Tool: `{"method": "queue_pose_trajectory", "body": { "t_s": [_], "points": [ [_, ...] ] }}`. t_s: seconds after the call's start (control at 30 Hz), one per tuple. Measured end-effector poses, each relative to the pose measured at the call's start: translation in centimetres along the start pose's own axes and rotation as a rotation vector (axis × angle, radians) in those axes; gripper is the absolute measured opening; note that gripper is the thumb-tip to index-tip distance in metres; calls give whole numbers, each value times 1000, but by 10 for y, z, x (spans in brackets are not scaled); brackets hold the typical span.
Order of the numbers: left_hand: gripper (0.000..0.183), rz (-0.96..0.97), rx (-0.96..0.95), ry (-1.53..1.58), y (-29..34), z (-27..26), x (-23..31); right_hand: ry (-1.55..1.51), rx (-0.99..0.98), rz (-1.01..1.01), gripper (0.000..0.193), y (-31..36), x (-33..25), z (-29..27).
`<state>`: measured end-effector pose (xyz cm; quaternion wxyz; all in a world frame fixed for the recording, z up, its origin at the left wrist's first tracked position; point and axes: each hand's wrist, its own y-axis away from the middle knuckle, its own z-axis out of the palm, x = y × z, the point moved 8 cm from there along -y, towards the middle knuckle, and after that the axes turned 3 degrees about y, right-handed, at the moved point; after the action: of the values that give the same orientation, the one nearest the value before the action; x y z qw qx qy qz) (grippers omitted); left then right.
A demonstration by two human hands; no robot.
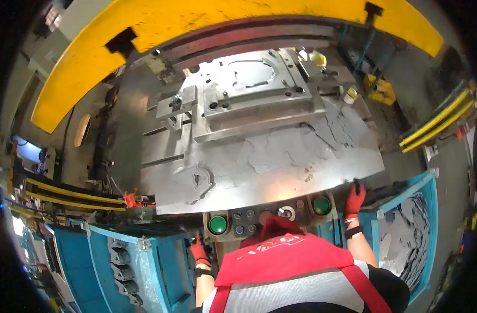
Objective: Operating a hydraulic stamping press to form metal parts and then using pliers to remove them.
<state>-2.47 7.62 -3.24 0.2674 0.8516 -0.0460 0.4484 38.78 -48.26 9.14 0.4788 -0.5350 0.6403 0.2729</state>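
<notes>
Basically, the control panel (245,221) lies between the hands, its long axis running roughly nine to three o'clock. From the left hand (199,250), the left green button (217,225) sits near, at one o'clock; from the right hand (355,201), the right green button (321,205) sits at nine. Farther off, at the left hand's twelve o'clock and nearer that hand, a curved grey piece (198,180) lies on the steel bed (238,194). Right fingers point upward, loosely bent; either hand's grip, and the left's opening, I cannot tell.
</notes>
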Motion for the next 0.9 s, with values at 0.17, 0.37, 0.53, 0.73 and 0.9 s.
{"method": "queue_pose_trajectory", "body": {
  "t_s": [0.17, 0.37, 0.53, 0.73, 0.9],
  "points": [
    [41, 473, -226, -803, -18, 51, -18, -88, -417, 299, 46, 85, 85, 55],
    [77, -331, -117, 292, -13, 59, -10, 315, -261, 370, 69, 83, 99, 47],
    [69, 105, -202, -186, -52, 52, -57, 415, -245, 344, 79, 86, 90, 49],
    [68, 294, -206, -723, -14, 64, 14, 447, -336, 402, 90, 82, 80, 50],
    [71, 54, -70, -55, -18, 45, -8, 438, -337, 381, 90, 83, 80, 51]
  ]
}}
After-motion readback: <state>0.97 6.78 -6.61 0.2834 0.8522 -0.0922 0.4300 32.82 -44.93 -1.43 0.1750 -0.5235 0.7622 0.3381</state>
